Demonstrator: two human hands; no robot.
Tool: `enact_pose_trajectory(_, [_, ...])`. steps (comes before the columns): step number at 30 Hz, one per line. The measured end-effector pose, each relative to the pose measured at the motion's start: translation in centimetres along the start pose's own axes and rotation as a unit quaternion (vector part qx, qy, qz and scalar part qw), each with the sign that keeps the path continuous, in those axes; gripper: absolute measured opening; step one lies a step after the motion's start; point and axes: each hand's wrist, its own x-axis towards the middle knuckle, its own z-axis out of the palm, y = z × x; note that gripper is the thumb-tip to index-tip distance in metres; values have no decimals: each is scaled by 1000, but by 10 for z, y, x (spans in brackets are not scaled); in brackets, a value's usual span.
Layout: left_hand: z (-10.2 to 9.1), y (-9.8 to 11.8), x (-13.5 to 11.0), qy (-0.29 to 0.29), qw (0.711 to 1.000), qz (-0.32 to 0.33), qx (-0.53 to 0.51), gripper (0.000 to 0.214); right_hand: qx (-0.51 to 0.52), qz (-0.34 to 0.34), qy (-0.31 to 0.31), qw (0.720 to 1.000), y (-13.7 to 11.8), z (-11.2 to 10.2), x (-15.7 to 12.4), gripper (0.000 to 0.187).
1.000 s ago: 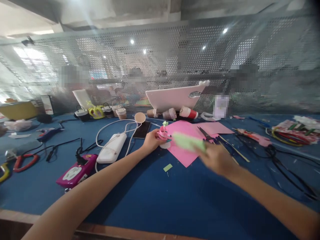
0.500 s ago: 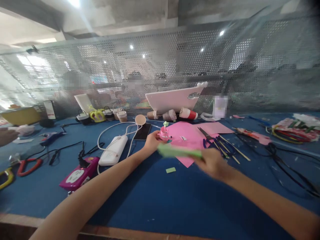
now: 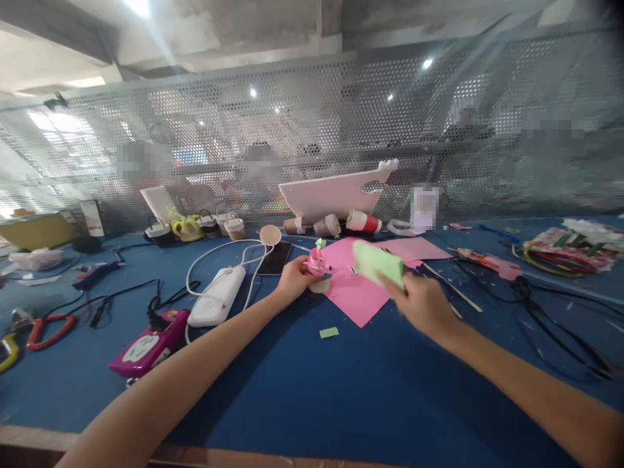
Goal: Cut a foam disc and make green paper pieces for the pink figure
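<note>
My left hand [image 3: 294,278] pinches a small pink paper craft piece [image 3: 318,261] with a light green tip on top. Below that piece sits a whitish round part [image 3: 320,286], partly covered by my fingers. My right hand [image 3: 425,303] is closed on a light green sheet [image 3: 376,261], blurred by motion; whether it is paper or foam I cannot tell. The sheet is held over pink paper [image 3: 358,305] and covers most of a pair of scissors. A small green strip [image 3: 329,332] lies on the blue table in front of my left hand.
A white power bank-like block [image 3: 217,298] with a cable and a purple power strip [image 3: 150,344] lie to the left. Paper cups [image 3: 363,222] and a white board [image 3: 336,193] line the back. Wooden sticks [image 3: 455,289] and a pink glue gun [image 3: 490,261] lie to the right.
The green sheet has swung up and to the right, away from the pink craft piece. Another person's hand at the left edge is gone from view. My left hand keeps its hold.
</note>
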Motion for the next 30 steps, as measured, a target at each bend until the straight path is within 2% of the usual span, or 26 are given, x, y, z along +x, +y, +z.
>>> enact_pose_trajectory(2, [0,1,-1,-6,1000,-10,-7,36,119,-129,-71,982,-9,-4,-1,44])
enact_pose_trajectory(3, [0,1,-1,-9,1000,-12,-13,37,151,-161,-93,971,-11,-5,-1,41])
enact_pose_trajectory(4, [0,2,-1,-8,1000,-8,-15,36,145,-139,-76,977,-11,-5,-1,42])
enact_pose_trajectory(6, [0,2,-2,-2,1000,6,-10,34,53,-23,-6,998,-4,-3,1,49])
enact_pose_trajectory(7, [0,2,-1,2,1000,12,-2,33,2,35,6,999,0,-2,2,53])
enact_pose_trajectory(8, [0,1,-1,5,1000,13,7,33,-34,70,14,997,3,-1,2,54])
enact_pose_trajectory(9, [-1,0,-1,8,1000,12,15,32,-39,72,18,996,4,-1,2,54])
enact_pose_trajectory(11, [-1,-2,1,6,1000,-1,21,34,44,-19,-7,999,-2,-2,0,52])
enact_pose_trajectory(13, [0,-3,1,3,1000,-11,9,36,160,-161,-93,969,-9,-2,-2,48])
enact_pose_trajectory(14, [0,-3,1,2,1000,-13,-1,36,182,-192,-97,960,-11,-2,-3,48])
enact_pose_trajectory(15, [0,-2,1,3,1000,-10,-10,35,163,-160,-81,970,-11,-1,-3,49])
enact_pose_trajectory(17, [0,-1,0,9,1000,2,-19,32,62,-9,-14,998,-7,0,-1,57])
enact_pose_trajectory(18, [0,0,0,8,1000,4,-19,31,15,49,9,999,-5,0,-1,60])
enact_pose_trajectory(19, [0,0,-1,6,1000,3,-18,31,2,60,15,998,-5,-1,-1,60])
enact_pose_trajectory(20, [0,0,-1,2,1000,-2,-17,31,15,34,25,999,-7,-2,-1,61])
enact_pose_trajectory(22, [0,0,-1,-7,1000,-14,-19,34,106,-96,-37,989,-12,-6,-3,56])
enact_pose_trajectory(23, [0,-1,-1,-7,1000,-17,-21,34,144,-147,-76,976,-14,-7,-4,51])
enact_pose_trajectory(24, [0,-2,-1,-2,1000,-18,-22,34,162,-170,-87,968,-14,-6,-5,49])
enact_pose_trajectory(26, [0,-3,-1,3,999,-15,-38,35,107,-70,-18,992,-8,-2,-6,54])
enact_pose_trajectory(28, [0,-5,0,3,999,-10,-46,37,45,62,13,997,0,3,-6,54])
enact_pose_trajectory(29, [0,-5,0,0,999,-10,-46,37,35,71,11,997,2,5,-7,52])
enact_pose_trajectory(30, [-1,-5,0,-4,999,-12,-46,37,37,43,18,998,2,6,-8,51])
